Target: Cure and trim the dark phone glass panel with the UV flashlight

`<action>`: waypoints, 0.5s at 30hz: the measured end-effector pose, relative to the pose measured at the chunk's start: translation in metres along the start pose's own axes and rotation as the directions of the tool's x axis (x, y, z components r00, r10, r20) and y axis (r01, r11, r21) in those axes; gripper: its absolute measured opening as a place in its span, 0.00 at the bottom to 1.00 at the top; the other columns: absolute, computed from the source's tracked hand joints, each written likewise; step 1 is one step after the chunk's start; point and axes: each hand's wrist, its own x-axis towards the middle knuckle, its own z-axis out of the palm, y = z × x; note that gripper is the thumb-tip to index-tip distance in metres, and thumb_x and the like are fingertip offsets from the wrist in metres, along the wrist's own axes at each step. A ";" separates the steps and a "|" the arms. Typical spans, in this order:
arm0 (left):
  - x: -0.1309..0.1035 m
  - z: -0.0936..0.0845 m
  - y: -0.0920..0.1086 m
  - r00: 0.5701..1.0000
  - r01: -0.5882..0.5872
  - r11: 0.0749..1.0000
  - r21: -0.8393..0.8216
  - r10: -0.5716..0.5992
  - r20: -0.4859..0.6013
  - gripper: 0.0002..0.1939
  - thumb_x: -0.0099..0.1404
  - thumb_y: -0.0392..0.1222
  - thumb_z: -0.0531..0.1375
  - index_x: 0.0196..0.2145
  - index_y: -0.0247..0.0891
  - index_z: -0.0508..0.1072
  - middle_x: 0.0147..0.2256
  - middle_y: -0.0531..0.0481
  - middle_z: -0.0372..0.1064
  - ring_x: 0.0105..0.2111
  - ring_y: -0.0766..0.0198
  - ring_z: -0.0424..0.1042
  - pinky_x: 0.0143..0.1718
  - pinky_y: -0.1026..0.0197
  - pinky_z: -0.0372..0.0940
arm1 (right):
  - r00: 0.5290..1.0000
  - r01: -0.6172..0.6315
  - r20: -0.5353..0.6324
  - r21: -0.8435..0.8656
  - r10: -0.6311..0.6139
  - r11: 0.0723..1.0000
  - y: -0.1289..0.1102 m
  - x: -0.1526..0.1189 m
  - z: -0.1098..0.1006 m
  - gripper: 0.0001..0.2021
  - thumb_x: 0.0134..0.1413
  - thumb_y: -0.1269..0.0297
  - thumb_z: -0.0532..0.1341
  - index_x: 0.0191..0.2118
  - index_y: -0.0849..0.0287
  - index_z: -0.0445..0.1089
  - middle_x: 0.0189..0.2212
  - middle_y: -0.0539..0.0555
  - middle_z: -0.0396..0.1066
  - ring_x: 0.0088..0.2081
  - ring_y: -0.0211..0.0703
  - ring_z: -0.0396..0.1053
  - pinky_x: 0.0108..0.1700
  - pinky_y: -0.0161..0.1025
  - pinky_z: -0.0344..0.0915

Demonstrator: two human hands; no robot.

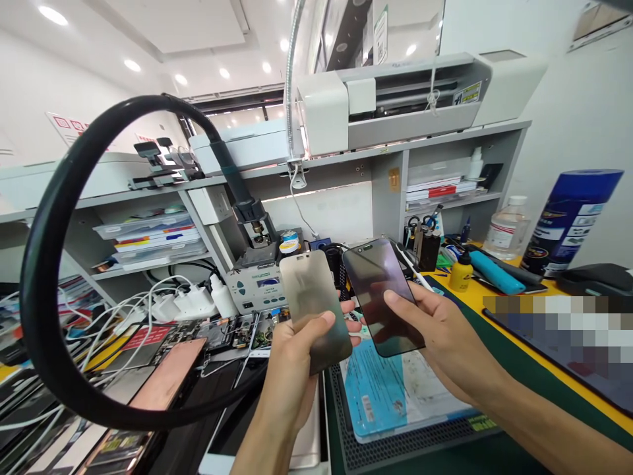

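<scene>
My left hand [297, 346] is closed around a smoky grey, phone-shaped glass sheet [311, 290], which looks like a tinted screen protector. A small cut-out shows at its top edge; my thumb presses on its face and my fingertips show past its right edge. Beside it, my right hand [440, 330] grips a dark, glossy phone [378, 284] with a notch at the top. That thumb rests on its front, and the other fingers are mostly hidden behind. The two pieces are tilted and held apart. Below them lies a blue and white package [376, 396] on a black perforated mat [361, 455].
A thick black hose [34, 264] loops at left, near my left forearm, from a soldering-type station [254, 290]. Phone parts, including a pink phone panel [171, 376], and white cables crowd the left side. A yellow bottle [461, 272] and blue spray can [568, 218] stand right.
</scene>
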 end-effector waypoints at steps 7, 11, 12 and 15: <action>-0.001 0.001 -0.002 0.994 0.019 1.000 -0.023 -0.016 0.109 0.16 0.60 0.43 0.69 0.43 0.29 0.83 0.41 0.35 0.80 0.36 0.55 0.79 0.42 0.55 0.75 | 0.998 0.047 -0.038 -0.055 -0.049 0.997 0.003 -0.001 -0.003 0.23 0.61 0.47 0.66 0.54 0.58 0.75 0.44 0.57 0.78 0.39 0.45 0.75 0.38 0.38 0.74; -0.001 0.005 -0.001 0.995 0.018 0.999 -0.036 -0.015 0.094 0.16 0.58 0.43 0.70 0.40 0.29 0.83 0.40 0.37 0.80 0.35 0.55 0.79 0.41 0.54 0.75 | 0.996 0.074 -0.047 -0.064 -0.077 0.995 0.003 -0.002 -0.002 0.22 0.61 0.47 0.66 0.52 0.58 0.77 0.43 0.57 0.78 0.38 0.45 0.75 0.37 0.39 0.75; -0.001 0.005 -0.002 0.995 0.023 0.999 -0.028 -0.020 0.103 0.15 0.58 0.43 0.70 0.39 0.29 0.83 0.38 0.37 0.80 0.35 0.55 0.78 0.41 0.54 0.75 | 0.995 0.079 -0.051 -0.068 -0.082 0.995 0.003 -0.003 -0.001 0.21 0.61 0.47 0.66 0.52 0.58 0.77 0.43 0.57 0.78 0.38 0.46 0.75 0.37 0.39 0.75; 0.000 0.003 -0.003 0.990 0.032 0.999 -0.003 -0.032 0.135 0.14 0.59 0.44 0.69 0.37 0.29 0.84 0.33 0.38 0.80 0.35 0.55 0.78 0.42 0.55 0.74 | 0.994 0.097 -0.048 -0.084 -0.101 0.992 0.003 -0.004 0.000 0.20 0.61 0.49 0.66 0.51 0.58 0.77 0.42 0.56 0.79 0.40 0.48 0.76 0.40 0.41 0.75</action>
